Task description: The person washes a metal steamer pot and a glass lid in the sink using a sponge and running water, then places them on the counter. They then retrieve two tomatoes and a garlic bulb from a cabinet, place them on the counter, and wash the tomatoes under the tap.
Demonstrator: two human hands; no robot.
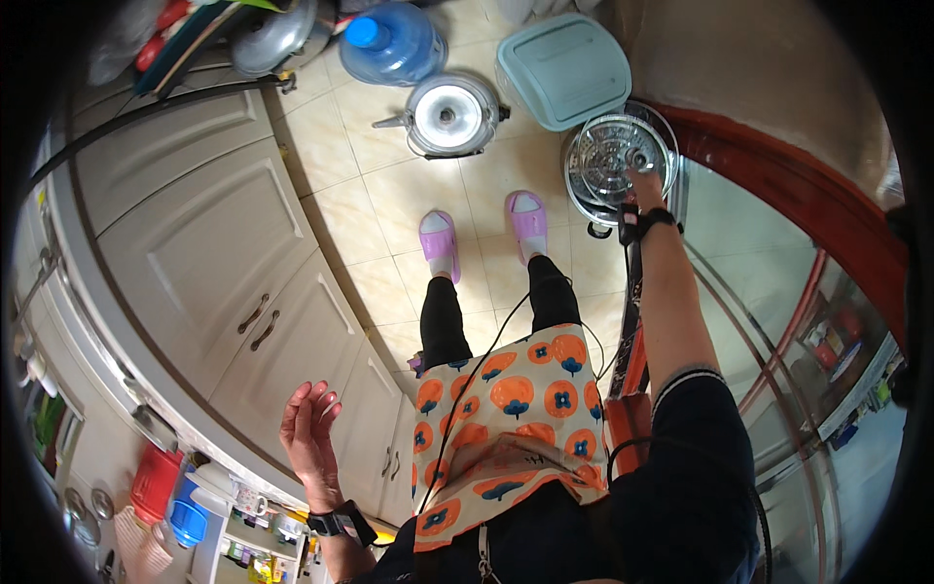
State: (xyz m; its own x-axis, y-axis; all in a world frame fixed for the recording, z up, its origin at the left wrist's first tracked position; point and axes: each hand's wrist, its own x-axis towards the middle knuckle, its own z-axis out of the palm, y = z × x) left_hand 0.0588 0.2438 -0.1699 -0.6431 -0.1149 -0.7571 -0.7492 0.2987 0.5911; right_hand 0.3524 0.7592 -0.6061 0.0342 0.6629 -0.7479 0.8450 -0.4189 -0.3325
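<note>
My right hand (646,188) reaches down to the knob of a glass pot lid (609,157), its fingers at the knob and partly blurred. Beneath the lid is a metal steamer pot (578,196) with a black side handle, by the glass-fronted red cabinet. My left hand (312,431) is raised in front of the light cabinets, holding nothing, its fingers slightly curled. A metal kettle (447,117) stands on the tiled floor left of the pot. A plastic bin with a pale teal lid (569,71) is just beyond the pot.
A large blue water bottle (394,45) stands behind the kettle. Light cabinet doors (219,219) and a counter run along the left. On the right is the red-framed glass cabinet (751,175). My feet in pink slippers (527,215) are on the floor; a thin black cable crosses my apron.
</note>
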